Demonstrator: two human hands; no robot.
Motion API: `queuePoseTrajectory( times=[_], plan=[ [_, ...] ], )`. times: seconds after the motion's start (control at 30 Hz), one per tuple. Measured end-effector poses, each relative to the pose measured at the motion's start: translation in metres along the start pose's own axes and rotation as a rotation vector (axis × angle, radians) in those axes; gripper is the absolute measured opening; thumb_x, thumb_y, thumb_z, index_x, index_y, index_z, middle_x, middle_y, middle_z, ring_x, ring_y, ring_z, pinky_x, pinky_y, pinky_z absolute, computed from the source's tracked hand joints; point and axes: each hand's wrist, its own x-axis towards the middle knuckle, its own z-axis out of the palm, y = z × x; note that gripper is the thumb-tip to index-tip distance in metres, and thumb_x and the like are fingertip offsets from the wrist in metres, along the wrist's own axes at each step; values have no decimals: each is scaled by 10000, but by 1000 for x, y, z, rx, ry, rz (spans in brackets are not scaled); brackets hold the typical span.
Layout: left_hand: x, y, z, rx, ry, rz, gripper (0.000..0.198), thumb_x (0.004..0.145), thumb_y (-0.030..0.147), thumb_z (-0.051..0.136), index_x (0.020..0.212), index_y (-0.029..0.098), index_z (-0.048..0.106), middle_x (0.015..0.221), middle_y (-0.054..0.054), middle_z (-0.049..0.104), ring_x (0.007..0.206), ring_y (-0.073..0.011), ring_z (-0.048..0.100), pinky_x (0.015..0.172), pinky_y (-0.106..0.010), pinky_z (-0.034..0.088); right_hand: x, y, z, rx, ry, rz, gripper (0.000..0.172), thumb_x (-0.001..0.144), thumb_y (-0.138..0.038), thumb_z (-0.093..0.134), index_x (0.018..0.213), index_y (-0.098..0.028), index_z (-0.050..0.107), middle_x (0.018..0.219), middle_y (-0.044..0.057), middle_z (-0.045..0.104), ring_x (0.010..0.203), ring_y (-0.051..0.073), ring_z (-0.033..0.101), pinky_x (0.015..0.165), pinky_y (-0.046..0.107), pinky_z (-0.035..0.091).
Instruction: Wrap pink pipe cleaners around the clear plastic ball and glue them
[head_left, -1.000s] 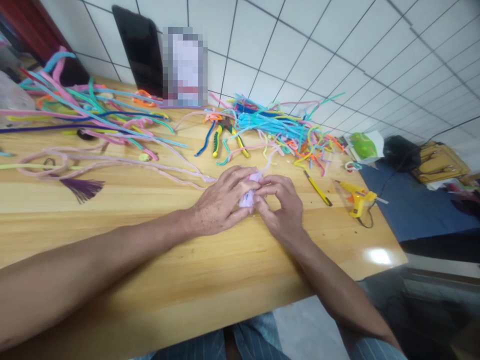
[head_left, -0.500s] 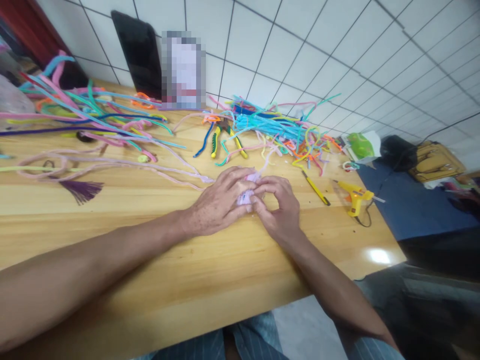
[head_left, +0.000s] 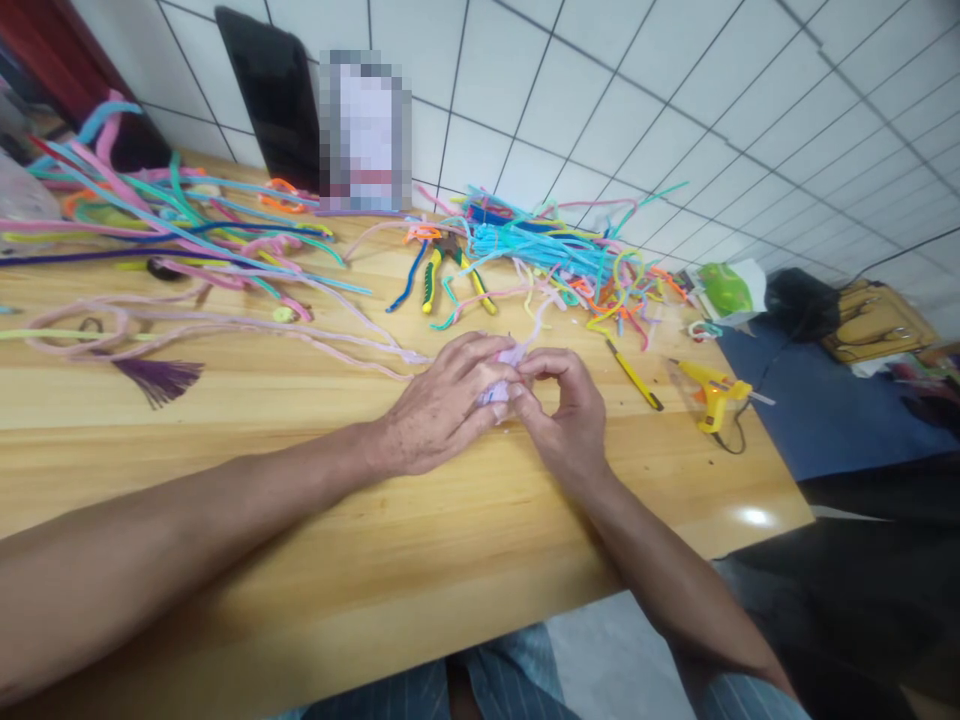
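Observation:
A small bundle of lilac pipe cleaner (head_left: 493, 392) lies between my hands, low over the wooden table. My left hand (head_left: 442, 400) is closed on it from the left, its fingers covering much of the piece. From the right, my right hand (head_left: 564, 412) pinches at the bundle's edge with thumb and forefinger. One lilac strand sticks up from it, away from me. Long pale pink and lilac pipe cleaners (head_left: 300, 335) stretch leftward across the tabletop from beside my left hand. The bundle's exact shape is hidden by my fingers.
Behind my hands lie yellow-green pliers (head_left: 432, 282) and a heap of blue pipe cleaners (head_left: 540, 248). A yellow cutter knife (head_left: 634, 375) and a yellow glue gun (head_left: 716, 392) rest to the right. More coloured pipe cleaners (head_left: 187, 235) and a purple tassel (head_left: 161, 375) are at left.
My right thumb and forefinger have shifted slightly right along the lilac bundle. My left hand keeps its hold, and the whole view has moved a little.

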Motion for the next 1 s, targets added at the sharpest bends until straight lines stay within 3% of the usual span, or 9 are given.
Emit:
queuePoseTrajectory(
  times=[0.27,0.43,0.57,0.7,0.87,1.0],
  plan=[
    [1,5,-2,1,-4,-34,279,1112,301,512,1383,256,561,1568,-148,553,1521,-313,497,1278,-605,438,-3,1,4,-4,26,33,216,912,-177,686,1084,-288,616,1074,34,720,1054,234,699,957,433,573],
    [1,6,-1,16,4,-3,284,1126,302,503,1401,251,555,1554,-154,555,1510,-316,496,1274,-596,440,-9,9,11,81,103,259,437,816,-281,755,1212,-287,571,1201,56,671,1178,254,652,1093,484,525],
    [1,3,0,-3,2,27,477,1121,296,516,1587,261,422,1583,-178,535,1527,-334,482,1272,-627,432,-7,10,15,333,51,464,502,790,-348,791,1231,-289,558,1291,74,661,1275,260,644,1153,486,510],
    [-1,2,0,-43,7,20,667,1100,326,556,1696,277,259,1606,-186,520,1540,-349,480,1280,-649,420,-3,9,15,473,-9,570,523,766,-379,803,1228,-279,578,1284,81,699,1263,268,665,1120,471,540],
    [-4,-1,0,-65,-13,-96,696,1093,443,589,1675,221,277,1668,-241,419,1612,-388,386,1295,-653,398,-2,8,12,482,-52,639,567,741,-403,820,1250,-275,606,1312,84,724,1291,292,669,1095,465,555],
    [-2,-2,-2,-123,-31,-132,660,1091,485,595,1629,213,325,1614,-228,473,1573,-376,432,1286,-639,413,-2,9,11,483,-58,666,600,740,-417,826,1284,-275,617,1332,87,731,1307,302,670,1107,475,557]
  ],
)
